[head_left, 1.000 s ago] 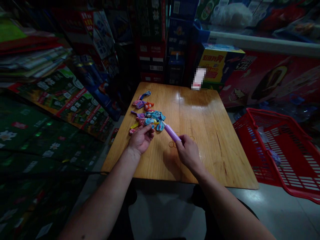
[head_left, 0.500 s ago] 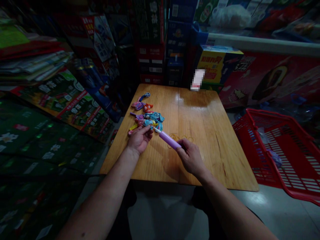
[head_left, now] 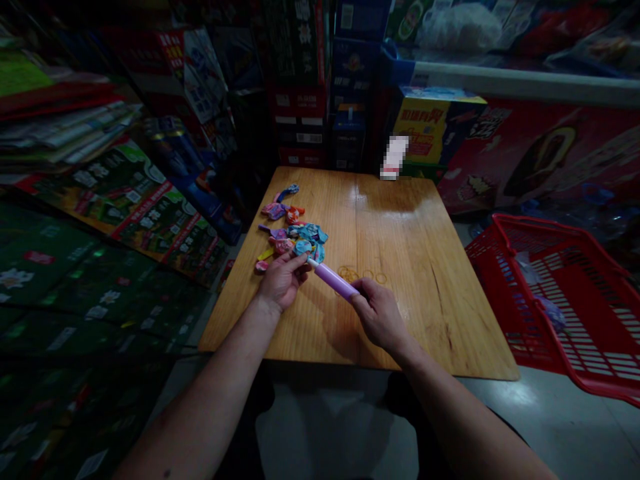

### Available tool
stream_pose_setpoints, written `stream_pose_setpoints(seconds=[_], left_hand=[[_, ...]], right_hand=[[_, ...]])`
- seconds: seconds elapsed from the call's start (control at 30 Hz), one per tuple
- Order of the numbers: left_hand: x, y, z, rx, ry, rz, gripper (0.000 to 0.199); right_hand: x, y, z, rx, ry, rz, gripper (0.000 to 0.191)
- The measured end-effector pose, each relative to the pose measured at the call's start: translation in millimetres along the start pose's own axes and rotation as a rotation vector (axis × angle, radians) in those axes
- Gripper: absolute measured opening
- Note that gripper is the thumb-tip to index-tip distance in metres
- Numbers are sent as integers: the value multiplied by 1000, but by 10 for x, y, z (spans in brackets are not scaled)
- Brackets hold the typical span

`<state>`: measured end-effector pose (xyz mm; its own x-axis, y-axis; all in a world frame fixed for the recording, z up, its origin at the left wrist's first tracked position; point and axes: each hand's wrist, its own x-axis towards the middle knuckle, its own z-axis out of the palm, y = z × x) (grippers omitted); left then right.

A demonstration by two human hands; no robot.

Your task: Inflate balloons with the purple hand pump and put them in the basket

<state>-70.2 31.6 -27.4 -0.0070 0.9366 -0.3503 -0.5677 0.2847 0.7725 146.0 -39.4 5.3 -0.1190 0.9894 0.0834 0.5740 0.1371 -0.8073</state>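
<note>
A purple tube with a white tip (head_left: 335,279) slants over the wooden table (head_left: 400,267). My right hand (head_left: 379,310) is closed round its lower right end. Beside the white tip, the fingers of my left hand (head_left: 283,280) are pinched together; what lies between them is too small to make out. Just beyond those fingers lies a pile of crumpled colourful pieces, among them light blue ones (head_left: 310,233), an orange one (head_left: 295,215) and a purple one (head_left: 274,211). Several thin yellowish rings (head_left: 349,275) lie on the table behind the tube.
To the right of the table stands a red basket (head_left: 540,233) with plastic packets inside. Stacked green boxes (head_left: 90,293) line the left side. A yellow and blue box (head_left: 425,127) and a blurred white item (head_left: 395,158) are at the table's far edge.
The tube and its white tip have shifted slightly left, closer to my left fingers. My left hand has turned slightly. My right hand keeps its hold.
</note>
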Motion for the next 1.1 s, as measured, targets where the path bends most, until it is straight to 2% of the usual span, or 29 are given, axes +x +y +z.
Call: stream_pose_setpoints(seconds=[0.33,0.47,0.6,0.83,1.0,1.1], left_hand=[[-52,-26,-7,23,-70,-25,30],[-73,-45,16,-44,-101,-43,27],[-94,-27,25,-117,-137,-77,26],[-127,16,2,-60,-144,-110,20],[-174,25,24,61,-213,-115,23],[-178,33,27,21,-222,-164,27]], right_hand=[[52,77,29,302,-33,137,21],[64,76,37,455,-67,226,20],[70,43,26,546,-76,246,18],[79,85,16,514,-66,234,18],[78,93,22,511,-52,254,20],[87,92,22,523,-65,259,18]])
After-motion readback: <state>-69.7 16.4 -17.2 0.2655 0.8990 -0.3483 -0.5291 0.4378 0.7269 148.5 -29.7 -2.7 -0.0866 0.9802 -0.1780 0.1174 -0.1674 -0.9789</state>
